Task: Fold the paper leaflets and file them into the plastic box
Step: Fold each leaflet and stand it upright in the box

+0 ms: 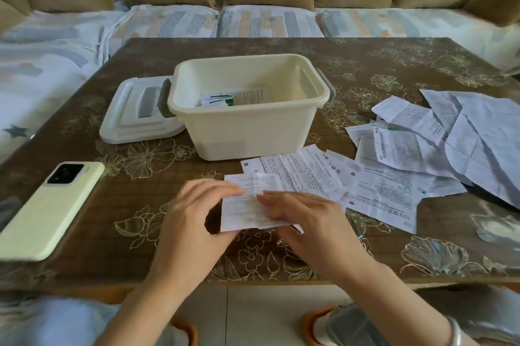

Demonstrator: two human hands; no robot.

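Observation:
A small white printed leaflet (242, 210) lies on the table near the front edge. My left hand (194, 216) holds its left side, fingers over the top edge and thumb at the lower corner. My right hand (304, 219) presses flat on its right half. Behind it stands the open cream plastic box (247, 123) with a few folded leaflets (233, 96) on its bottom. More unfolded leaflets (365, 185) spread over the table to the right.
The box's white lid (129, 120) lies left of the box. A phone in a pale yellow case (50, 207) rests at the left front of the table (112, 233). Large creased sheets (478, 134) lie at the right edge. A sofa with cushions stands behind.

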